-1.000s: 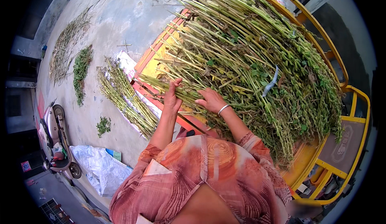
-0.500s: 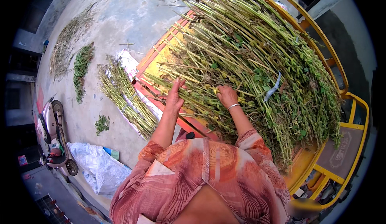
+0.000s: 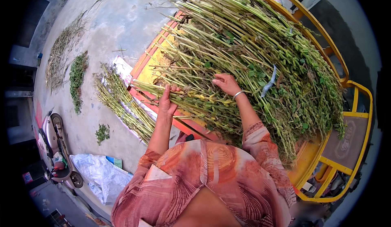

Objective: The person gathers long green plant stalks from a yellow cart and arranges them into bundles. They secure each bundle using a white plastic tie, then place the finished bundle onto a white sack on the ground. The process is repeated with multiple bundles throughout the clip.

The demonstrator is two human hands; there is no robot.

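A big heap of cut sesame stalks [image 3: 244, 60], green with pods and leaves, lies on the yellow and orange cart bed [image 3: 146, 66]. My left hand [image 3: 166, 101] is closed around a bunch of stalks at the near side of the heap, their bare cut ends pointing left past the bed's edge. Over the heap, to the right of it, is my right hand [image 3: 228, 84], a bangle on its wrist. Its fingers are curled together just above the stalks; whatever lies between them is hidden.
A bundle of stalks [image 3: 130, 109] lies on a white sheet beside the cart. Leafy piles [image 3: 77, 80] rest on the concrete floor further left, near a parked scooter [image 3: 59, 145] and a crumpled plastic sheet [image 3: 97, 174]. Yellow rails [image 3: 326, 56] bound the cart's right side.
My right hand has moved up and left, away from the bunch. My left hand has shifted slightly left and down, still gripping stalks. The view has shifted a little.
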